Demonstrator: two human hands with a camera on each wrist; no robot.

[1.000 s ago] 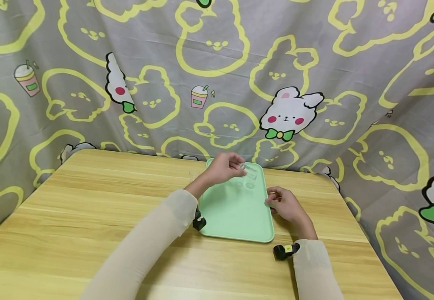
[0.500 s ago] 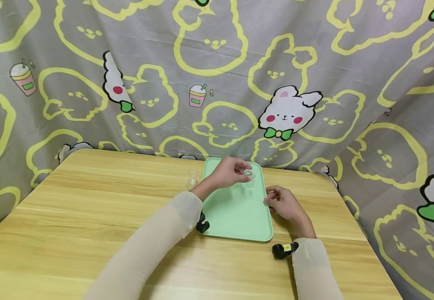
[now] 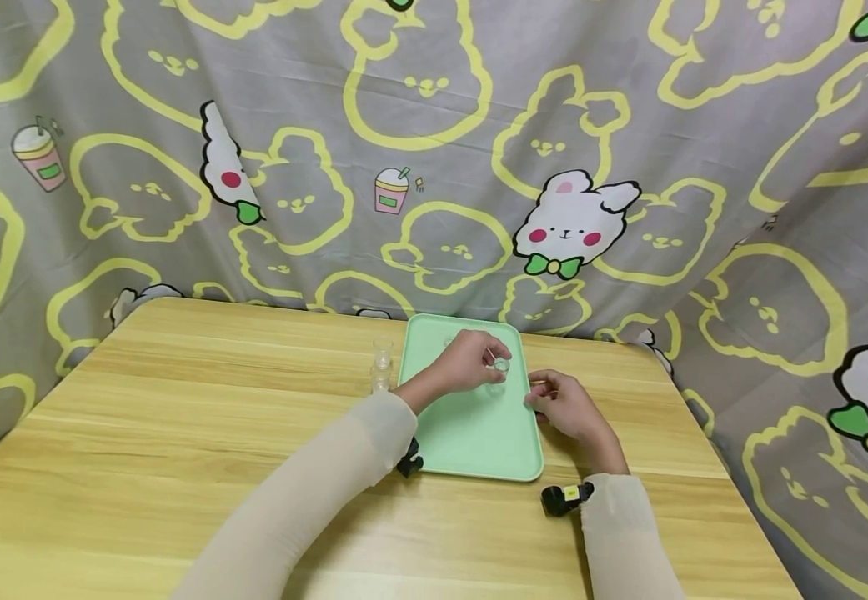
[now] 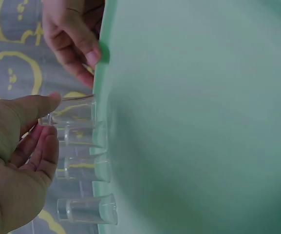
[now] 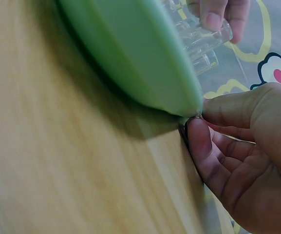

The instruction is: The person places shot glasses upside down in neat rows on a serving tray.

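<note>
My left hand is over the upper right part of a light green tray, pinching a small clear glass between thumb and fingers. Seen from the left wrist, that glass is upright on the tray at the end of a row of several alike, beside another clear glass. My right hand holds the tray's right edge; the right wrist view has its thumb on top of the rim and a finger below. The left hand partly hides the row in the head view.
Left of the tray, more small clear glasses stand on the wooden table, partly behind my left forearm. A patterned grey curtain hangs behind the table and along its right side.
My left hand has come nearer and slightly right across the tray, now holding a glass closer to the right rim. The glasses left of the tray show more. My right hand stays at the edge.
</note>
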